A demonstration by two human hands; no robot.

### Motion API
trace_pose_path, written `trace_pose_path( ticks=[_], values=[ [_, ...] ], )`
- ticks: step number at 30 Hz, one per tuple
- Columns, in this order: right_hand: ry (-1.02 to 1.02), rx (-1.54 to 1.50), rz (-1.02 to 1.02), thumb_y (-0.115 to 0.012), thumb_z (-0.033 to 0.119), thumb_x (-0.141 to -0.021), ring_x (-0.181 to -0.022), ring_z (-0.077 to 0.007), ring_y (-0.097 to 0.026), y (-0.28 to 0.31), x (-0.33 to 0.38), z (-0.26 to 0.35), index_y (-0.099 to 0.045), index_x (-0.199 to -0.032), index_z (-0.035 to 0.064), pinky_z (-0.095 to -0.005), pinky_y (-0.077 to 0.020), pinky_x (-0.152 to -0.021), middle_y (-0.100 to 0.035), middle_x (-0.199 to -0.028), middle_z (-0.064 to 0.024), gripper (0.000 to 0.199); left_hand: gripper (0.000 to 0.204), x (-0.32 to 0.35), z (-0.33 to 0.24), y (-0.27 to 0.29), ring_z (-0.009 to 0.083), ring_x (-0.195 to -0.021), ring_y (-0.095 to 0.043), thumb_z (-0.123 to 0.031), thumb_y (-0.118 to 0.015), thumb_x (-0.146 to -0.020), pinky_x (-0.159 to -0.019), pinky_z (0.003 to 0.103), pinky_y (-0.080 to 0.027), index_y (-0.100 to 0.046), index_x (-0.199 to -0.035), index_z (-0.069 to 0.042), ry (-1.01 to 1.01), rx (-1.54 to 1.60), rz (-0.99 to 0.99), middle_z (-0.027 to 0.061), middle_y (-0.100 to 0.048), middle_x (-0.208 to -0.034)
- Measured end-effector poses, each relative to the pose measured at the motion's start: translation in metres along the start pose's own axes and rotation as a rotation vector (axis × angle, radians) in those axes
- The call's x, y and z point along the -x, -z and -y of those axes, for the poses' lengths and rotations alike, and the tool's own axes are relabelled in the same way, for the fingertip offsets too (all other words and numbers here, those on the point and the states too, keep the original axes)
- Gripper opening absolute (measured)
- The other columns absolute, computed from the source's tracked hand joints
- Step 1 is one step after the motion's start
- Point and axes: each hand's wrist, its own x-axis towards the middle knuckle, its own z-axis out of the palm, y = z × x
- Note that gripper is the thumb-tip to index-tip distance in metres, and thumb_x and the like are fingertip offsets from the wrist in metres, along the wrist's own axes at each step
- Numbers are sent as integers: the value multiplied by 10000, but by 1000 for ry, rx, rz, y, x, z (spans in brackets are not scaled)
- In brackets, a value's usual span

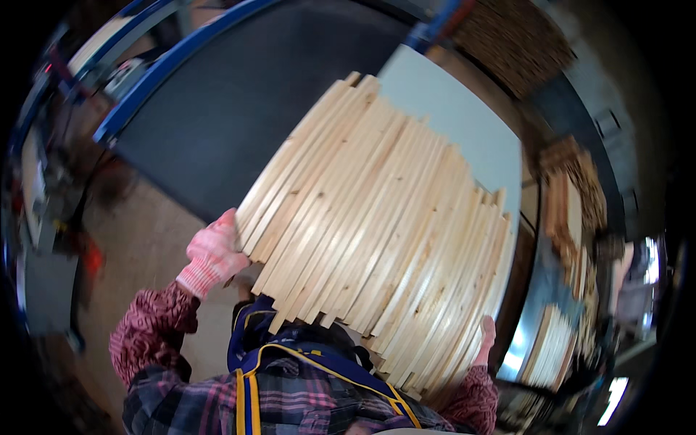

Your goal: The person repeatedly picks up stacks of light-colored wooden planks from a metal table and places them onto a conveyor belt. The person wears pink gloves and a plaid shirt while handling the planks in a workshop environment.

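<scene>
A wide row of pale wooden strips (377, 217) lies side by side in front of me, their ends uneven. My left hand (215, 250), in a pink and white knitted glove, is closed on the row's near left corner, with some fingers hidden at the edge. My right hand (486, 335), also in a pink glove, holds the row's right edge near its near end. Most of its fingers are hidden beside the wood. A pale board (464, 109) shows under the strips' far ends, and the near ends stick out toward my apron (312, 355).
A dark flat machine bed (239, 94) with a blue frame (196, 54) stands at the far left. Stacked wood (511, 43) is at the far right. To the right, more strips (551, 348) lie on a shiny metal surface (520, 341), near bundled wood (569, 203).
</scene>
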Motion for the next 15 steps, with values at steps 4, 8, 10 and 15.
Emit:
trace_pose_path(
  ticks=[4, 8, 10, 15],
  values=[
    [-200, -84, 174, -623, 504, -837, -1043, -333, -623, -51, 32, 23, -492, -1340, 31, -473, -524, -921, -610, -1202, -185, 702, 796, -2, 37, -34, 332, -1074, -620, -276, -778, -631, -899, 397, -515, -429, -1323, -95, -44, 88, -26, 147, -640, -1151],
    [-302, -164, 330, -526, 465, -905, -1098, -336, -611, -107, 10, 41, -475, -1366, 33, -465, -503, -959, -587, -1256, -210, 634, 783, -26, 46, -4, 326, -1081, -621, -289, -792, -634, -895, 399, -514, -453, -1311, -90, 47, 30, -51, 156, -641, -1151],
    [-256, -43, 367, -516, 437, -917, -1123, -331, -602, -125, -25, 35, -469, -1379, 43, -441, -488, -986, -579, -1282, -201, 608, 674, -41, 50, 33, 329, -1039, -640, -270, -779, -659, -879, 402, -517, -502, -1247, -93, 96, -31, -122, 167, -660, -1102],
    [-82, -14, 348, -581, 337, -916, -1148, -257, -583, -201, -47, -23, -509, -1336, 12, -363, -469, -993, -586, -1291, -131, 536, 545, -80, 109, 92, 336, -1018, -654, -274, -776, -693, -839, 420, -524, -550, -1151, -85, 191, -22, -352, 191, -675, -1049]
  ],
)
